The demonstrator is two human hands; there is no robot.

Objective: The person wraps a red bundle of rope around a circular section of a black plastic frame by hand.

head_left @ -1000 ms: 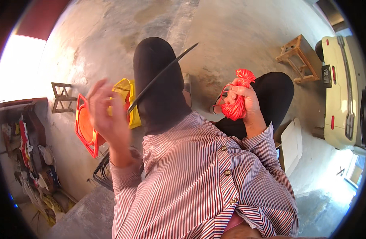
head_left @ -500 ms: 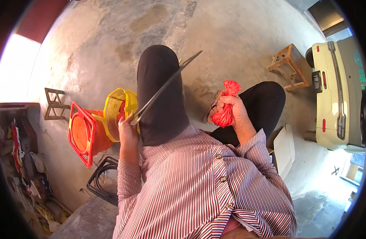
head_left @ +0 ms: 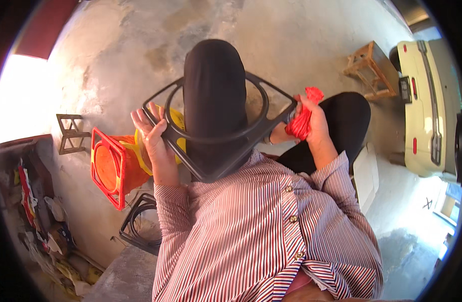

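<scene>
Black plastic frame (head_left: 218, 138), square with a round opening, lies flat across the raised knee. Left hand (head_left: 153, 133) grips its left edge, fingers curled around the rim. Right hand (head_left: 311, 121) touches its right corner, fingers closed on a crumpled red cloth (head_left: 302, 121). Orange traffic cone (head_left: 112, 168) lies tipped on the concrete floor (head_left: 115, 65), hollow base showing, contents indiscernible.

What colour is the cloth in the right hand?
The cloth is red, bunched in the right hand; the head view shows it clearly.
</scene>
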